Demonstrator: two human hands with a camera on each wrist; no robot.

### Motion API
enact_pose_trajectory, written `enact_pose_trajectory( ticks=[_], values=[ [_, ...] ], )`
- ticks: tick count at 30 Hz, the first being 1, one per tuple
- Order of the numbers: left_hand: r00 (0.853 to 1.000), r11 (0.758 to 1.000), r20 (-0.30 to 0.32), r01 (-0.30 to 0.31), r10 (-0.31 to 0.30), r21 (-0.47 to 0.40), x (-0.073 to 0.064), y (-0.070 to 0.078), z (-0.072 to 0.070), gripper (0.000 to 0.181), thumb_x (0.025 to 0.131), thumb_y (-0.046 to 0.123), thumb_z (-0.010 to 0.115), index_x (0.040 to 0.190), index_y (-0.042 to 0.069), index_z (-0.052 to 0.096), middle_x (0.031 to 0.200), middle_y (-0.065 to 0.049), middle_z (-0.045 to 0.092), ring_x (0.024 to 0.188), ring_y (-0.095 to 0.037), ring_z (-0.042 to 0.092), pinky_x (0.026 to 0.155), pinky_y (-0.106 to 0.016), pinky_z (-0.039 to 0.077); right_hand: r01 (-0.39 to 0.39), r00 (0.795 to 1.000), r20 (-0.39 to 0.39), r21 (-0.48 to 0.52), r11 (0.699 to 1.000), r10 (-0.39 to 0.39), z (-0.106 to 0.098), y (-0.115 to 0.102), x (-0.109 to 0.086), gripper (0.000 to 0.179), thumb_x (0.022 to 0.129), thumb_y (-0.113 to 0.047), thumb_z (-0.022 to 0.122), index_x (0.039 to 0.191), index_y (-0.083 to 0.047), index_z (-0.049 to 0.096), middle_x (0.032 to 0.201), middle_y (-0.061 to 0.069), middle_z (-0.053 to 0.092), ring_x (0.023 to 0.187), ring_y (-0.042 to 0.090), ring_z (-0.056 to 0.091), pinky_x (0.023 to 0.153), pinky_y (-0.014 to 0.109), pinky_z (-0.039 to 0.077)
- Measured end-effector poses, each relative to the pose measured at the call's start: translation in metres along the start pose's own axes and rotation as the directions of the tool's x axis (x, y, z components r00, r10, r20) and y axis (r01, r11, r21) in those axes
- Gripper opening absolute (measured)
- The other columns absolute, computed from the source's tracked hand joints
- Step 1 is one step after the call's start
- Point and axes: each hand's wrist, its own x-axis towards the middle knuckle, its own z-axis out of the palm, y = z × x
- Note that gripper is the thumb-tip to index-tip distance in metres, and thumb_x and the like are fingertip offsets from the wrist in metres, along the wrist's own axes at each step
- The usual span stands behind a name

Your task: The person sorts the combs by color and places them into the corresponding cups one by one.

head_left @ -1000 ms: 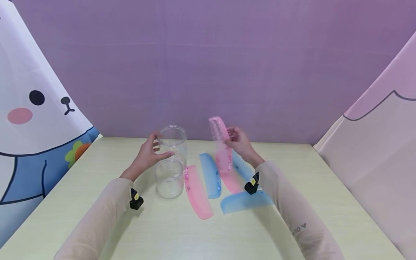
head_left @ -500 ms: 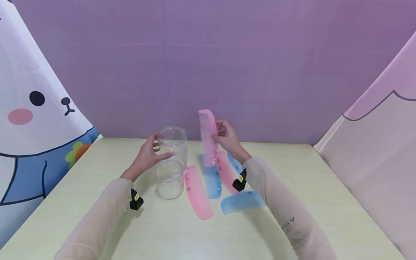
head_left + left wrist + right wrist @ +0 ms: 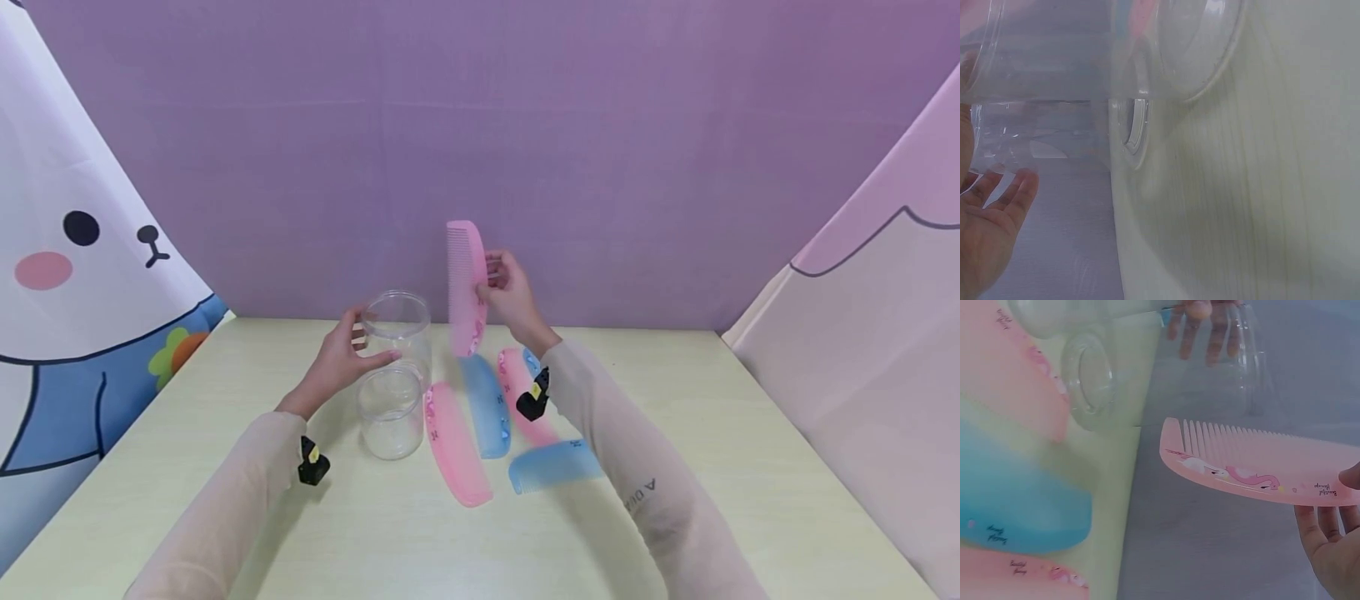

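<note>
In the head view my right hand (image 3: 514, 300) pinches a pink comb (image 3: 461, 292) by its spine and holds it upright above the table, teeth facing left. Flamingo prints show on this comb in the right wrist view. My left hand (image 3: 336, 360) holds the rear of two clear jars (image 3: 408, 343), thumb at its front and fingers round its far left side. Close before it stands the other clear jar (image 3: 392, 429), slightly overlapping it in view. To the jars' right lie a pink comb (image 3: 456, 454) and a blue comb (image 3: 486, 408).
Farther right on the pale table (image 3: 360, 533) lie another pink comb (image 3: 516, 385), a crosswise blue comb (image 3: 551, 467) and a blue comb (image 3: 531, 363) mostly hidden behind the right wrist. A purple cloth (image 3: 600, 167) hangs along the table's back edge.
My right hand has raised the pink comb and moved it left, away from the combs on the table and nearer the jars. The left hand and the jars have stayed put.
</note>
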Motion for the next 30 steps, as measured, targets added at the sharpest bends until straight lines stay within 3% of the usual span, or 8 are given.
enact_pose_trajectory(
  ticks=[9,16,25,30],
  values=[
    [1.000,1.000,0.002,0.011,-0.011,-0.008,0.000,0.001,-0.001,0.094,0.069,0.037,0.078,0.139,0.008,0.023,0.133,-0.020,0.040,0.114,-0.040,0.050,0.092,-0.049,0.048,0.079,0.992,-0.103,0.031,0.996,-0.075,0.007,-0.018,0.016,0.039,0.081,0.011,0.054,0.118,0.002,0.045,0.103,0.019,0.054,0.082,0.019,0.054,0.072,0.024,0.050],
    [1.000,1.000,0.007,0.010,-0.010,-0.006,0.000,0.000,0.000,0.095,0.069,0.038,0.078,0.139,0.007,0.022,0.134,-0.020,0.040,0.115,-0.040,0.049,0.093,-0.049,0.047,0.114,0.983,-0.153,0.079,0.990,-0.101,0.011,-0.036,0.024,0.038,0.081,0.011,0.054,0.116,-0.001,0.047,0.101,0.012,0.055,0.083,0.015,0.054,0.073,0.023,0.051],
    [1.000,1.000,-0.001,-0.003,0.003,-0.007,0.001,0.001,0.000,0.094,0.068,0.037,0.079,0.139,0.007,0.024,0.133,-0.019,0.041,0.116,-0.039,0.049,0.094,-0.048,0.047,0.133,0.975,-0.200,0.168,0.977,-0.099,0.020,-0.070,0.017,0.038,0.080,0.014,0.055,0.115,0.004,0.047,0.103,0.020,0.056,0.084,0.018,0.054,0.075,0.024,0.052],
    [1.000,1.000,0.003,0.000,0.000,-0.011,0.001,0.002,-0.001,0.095,0.068,0.037,0.079,0.139,0.007,0.023,0.134,-0.019,0.040,0.116,-0.040,0.048,0.094,-0.048,0.047,0.134,0.975,-0.203,0.210,0.968,-0.091,0.028,-0.070,0.019,0.037,0.079,0.015,0.055,0.113,0.001,0.048,0.100,0.016,0.056,0.082,0.018,0.055,0.076,0.024,0.053]
  ],
)
